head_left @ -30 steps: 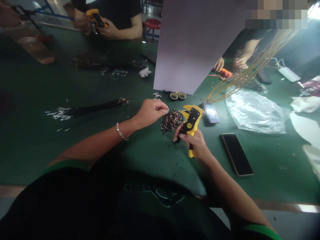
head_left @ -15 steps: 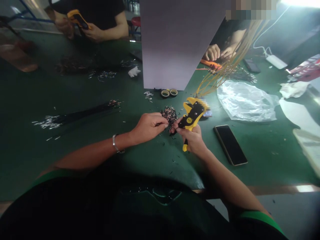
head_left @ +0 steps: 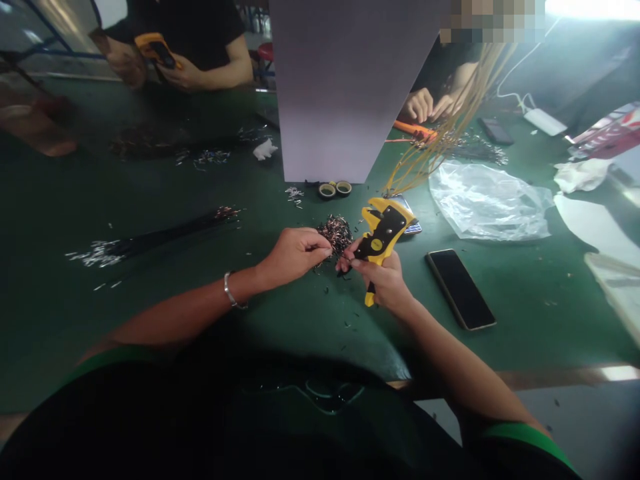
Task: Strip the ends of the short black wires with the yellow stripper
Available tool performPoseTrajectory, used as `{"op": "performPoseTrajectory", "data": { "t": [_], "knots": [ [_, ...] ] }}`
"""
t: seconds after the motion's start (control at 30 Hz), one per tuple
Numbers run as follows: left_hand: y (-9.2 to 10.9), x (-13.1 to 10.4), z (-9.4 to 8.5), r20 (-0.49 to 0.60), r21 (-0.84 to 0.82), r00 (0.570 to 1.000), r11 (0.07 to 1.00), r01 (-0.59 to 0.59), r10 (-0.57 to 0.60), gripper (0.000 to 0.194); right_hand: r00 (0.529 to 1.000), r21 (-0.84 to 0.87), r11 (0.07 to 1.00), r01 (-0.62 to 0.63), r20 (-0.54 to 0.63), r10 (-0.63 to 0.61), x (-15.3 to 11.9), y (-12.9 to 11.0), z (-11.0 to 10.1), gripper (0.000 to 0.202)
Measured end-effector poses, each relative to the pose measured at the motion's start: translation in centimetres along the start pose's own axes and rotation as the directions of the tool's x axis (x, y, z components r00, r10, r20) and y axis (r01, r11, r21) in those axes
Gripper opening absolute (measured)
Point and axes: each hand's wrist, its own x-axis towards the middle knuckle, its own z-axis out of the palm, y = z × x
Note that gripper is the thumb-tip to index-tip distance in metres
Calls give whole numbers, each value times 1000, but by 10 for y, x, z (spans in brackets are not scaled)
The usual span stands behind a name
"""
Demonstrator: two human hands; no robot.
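Note:
My right hand (head_left: 387,280) is wrapped round a yellow and black wire stripper (head_left: 384,233), its jaws pointing up and away from me. My left hand (head_left: 295,255) is closed in a pinch at the near side of a pile of short wires with bare copper ends (head_left: 336,231). What sits between the left fingertips is too small to make out. The two hands are close together, with right fingertips near the pile's lower right edge. A bundle of black wires with silvery ends (head_left: 160,237) lies on the table to the left.
A phone (head_left: 461,289) lies right of my right hand. Beyond it is a clear plastic bag (head_left: 493,200). Two tape rolls (head_left: 327,191) sit before an upright grey panel (head_left: 330,100). Yellow wires (head_left: 425,163) hang down at the right. Two people work across the green table (head_left: 295,313).
The view has shifted slightly. My hands stay almost in the same place, the left still pinched by the pile and the right still holding the wire stripper.

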Motion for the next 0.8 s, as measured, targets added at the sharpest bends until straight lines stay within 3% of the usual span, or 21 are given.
{"op": "performPoseTrajectory", "data": {
  "t": [0.2,0.47,0.63,0.8],
  "knots": [
    [-1,1,-2,-6,-55,998,996,66,-67,14,1000,16,1000,4,19,-5,2,0,-5,16],
    [-2,4,-10,-121,31,992,999,43,-39,14,999,7,999,-53,0,53,4,-1,-4,19],
    [-3,7,-17,-181,77,983,996,39,-25,12,985,-44,986,-162,51,165,3,6,-3,22],
    [-5,10,-24,-246,88,969,995,55,-32,12,971,-34,982,-185,145,188,4,6,-6,32]
  ]
}}
